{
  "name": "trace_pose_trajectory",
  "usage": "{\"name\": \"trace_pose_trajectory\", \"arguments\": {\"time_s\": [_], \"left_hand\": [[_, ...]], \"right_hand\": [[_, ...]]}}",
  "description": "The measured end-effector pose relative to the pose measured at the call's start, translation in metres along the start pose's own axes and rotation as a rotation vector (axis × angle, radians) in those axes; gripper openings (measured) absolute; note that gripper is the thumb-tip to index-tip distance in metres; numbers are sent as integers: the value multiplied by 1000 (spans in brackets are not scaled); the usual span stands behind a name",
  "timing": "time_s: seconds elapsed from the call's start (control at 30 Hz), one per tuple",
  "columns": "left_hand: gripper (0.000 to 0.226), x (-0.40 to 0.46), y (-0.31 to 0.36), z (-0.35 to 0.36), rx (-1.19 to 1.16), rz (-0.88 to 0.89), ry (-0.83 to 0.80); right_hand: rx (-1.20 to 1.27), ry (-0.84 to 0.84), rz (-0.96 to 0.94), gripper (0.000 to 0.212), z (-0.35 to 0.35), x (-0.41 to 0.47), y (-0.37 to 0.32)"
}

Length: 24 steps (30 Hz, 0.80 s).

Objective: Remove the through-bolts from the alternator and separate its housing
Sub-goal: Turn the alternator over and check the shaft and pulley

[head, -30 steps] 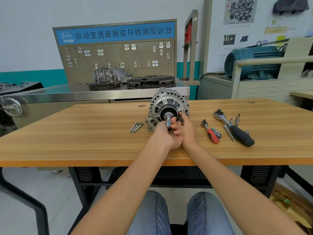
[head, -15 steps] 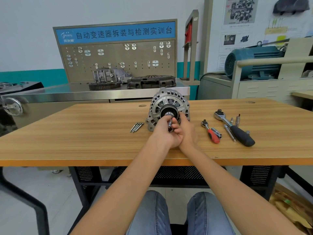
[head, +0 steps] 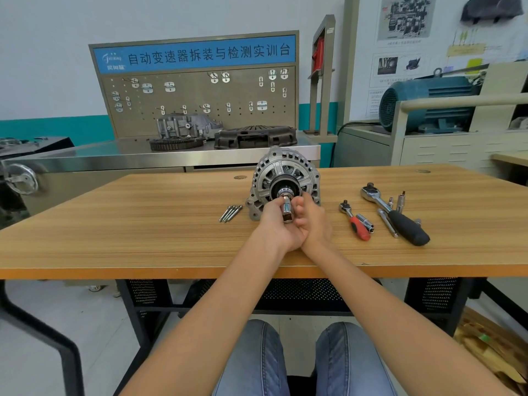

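- Alternator [head: 285, 178] stands just beyond both hands, shaft pointing back at the person.
- Left hand [head: 274, 221] grips the socket [head: 286, 211] on that shaft; right hand [head: 313, 218], fingers relaxed, alongside.
- Bolts [head: 231, 213] lie just left.

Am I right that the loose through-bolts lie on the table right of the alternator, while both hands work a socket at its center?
Not quite. The head view shows the through-bolts lying left of the alternator; the ratchets lie on its right. The left hand and right hand are indeed at the socket.
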<state>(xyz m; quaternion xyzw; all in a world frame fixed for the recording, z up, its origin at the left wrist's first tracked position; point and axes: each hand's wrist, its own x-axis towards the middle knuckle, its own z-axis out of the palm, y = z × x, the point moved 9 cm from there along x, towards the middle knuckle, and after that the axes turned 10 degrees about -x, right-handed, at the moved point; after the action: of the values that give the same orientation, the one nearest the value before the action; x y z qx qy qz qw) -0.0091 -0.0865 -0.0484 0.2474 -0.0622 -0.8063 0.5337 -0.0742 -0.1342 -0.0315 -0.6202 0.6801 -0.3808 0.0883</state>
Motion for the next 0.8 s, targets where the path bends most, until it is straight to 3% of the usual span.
{"name": "trace_pose_trajectory", "arguments": {"time_s": [0.13, 0.3, 0.57, 0.8], "left_hand": [[33, -2, 1, 4, 44, 6, 20], [17, -4, 0, 10, -33, 29, 41], [42, -7, -3, 6, -73, -22, 78], [38, -6, 0, 7, -66, 30, 71]], "right_hand": [[-68, 49, -63, 15, -4, -4, -4], [52, 83, -62, 20, -8, -10, -5], [111, 118, -38, 21, -9, -8, 1], [-31, 111, -92, 23, -8, -7, -5]]}}
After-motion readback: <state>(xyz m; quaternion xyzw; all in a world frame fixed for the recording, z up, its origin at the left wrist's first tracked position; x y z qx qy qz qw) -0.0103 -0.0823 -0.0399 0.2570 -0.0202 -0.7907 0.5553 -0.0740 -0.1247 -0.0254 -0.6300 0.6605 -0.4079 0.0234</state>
